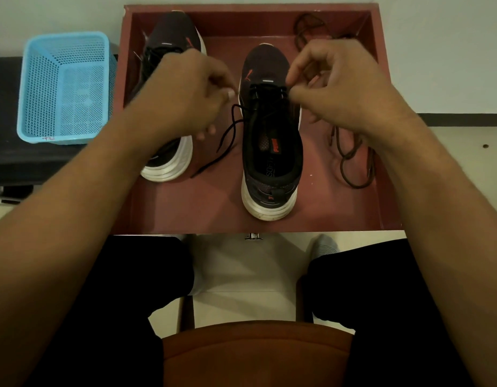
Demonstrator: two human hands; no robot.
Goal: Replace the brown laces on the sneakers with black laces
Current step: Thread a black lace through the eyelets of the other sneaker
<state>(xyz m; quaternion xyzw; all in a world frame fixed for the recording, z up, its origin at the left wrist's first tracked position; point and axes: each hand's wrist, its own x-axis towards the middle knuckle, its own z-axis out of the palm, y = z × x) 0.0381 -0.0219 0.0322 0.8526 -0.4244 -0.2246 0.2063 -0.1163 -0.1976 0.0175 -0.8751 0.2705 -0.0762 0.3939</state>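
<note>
Two sneakers stand in a red-brown tray (250, 20) with straight raised walls, toes pointing away. Both have dark knit mesh uppers and thick, ridged white foam soles. The near sneaker (269, 169) stands in the middle of the tray, and a thin round black lace (226, 135) runs through its upper eyelets. The lace's loose ends trail off its left side onto the tray floor. The far sneaker (172, 32) stands at the back left, half hidden by the left forearm.

The right hand (339, 88) pinches the black lace between thumb and forefinger at the shoe's right eyelets. The left hand (186, 99) has its fingers curled and its tips pressed together beside the shoe. Blur hides whether it holds the lace.

The brown laces (350, 160), waxy-looking cords, lie tangled along the tray's right wall, partly covered by the right hand. A pale blue perforated plastic basket (66, 88) sits on a dark bench (7, 107) to the left. A brown chair seat (255, 356) shows between the knees.

The insole reads "PUMA" in orange and "SOF", cut off
</note>
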